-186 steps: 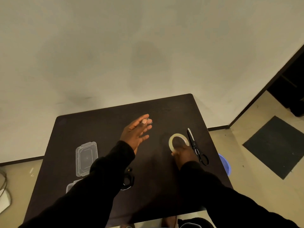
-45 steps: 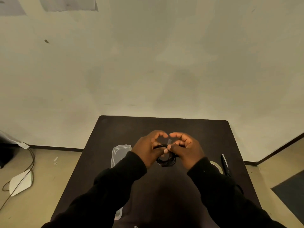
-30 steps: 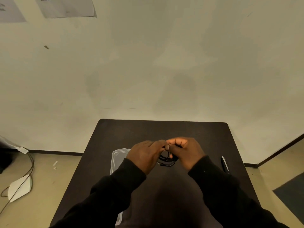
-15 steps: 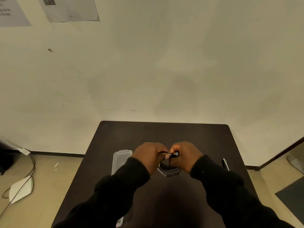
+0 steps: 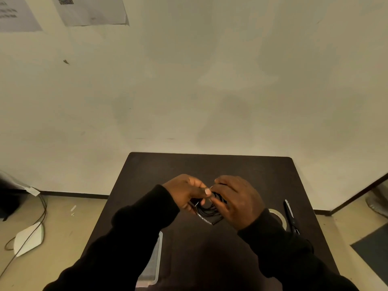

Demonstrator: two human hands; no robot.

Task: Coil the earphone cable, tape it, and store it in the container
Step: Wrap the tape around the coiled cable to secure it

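Holding cable [image 5: 206, 208] coil above table [image 5: 210, 164] centre, between both hands. Left hand [image 5: 184, 191] closed, thumb and fingers pinching a strand at coil's upper edge; right hand [image 5: 237, 201] curled round coil's right side, knuckles up, fingers closed on the loops. Thin, light, floppy cable, likely springs open if grip slackens, so best pinched across all loops at one spot, leaving the opposite arc free for tape. Glossy bit at coil's lower edge, maybe tape already on, can't tell. Tape roll [image 5: 278, 215] and scissors [image 5: 290, 217] just right of right sleeve, flat on table. Container [image 5: 155, 261] at near left, partly under left sleeve. Forearms angled inward, wrists meeting mid-table, coil not stored yet.
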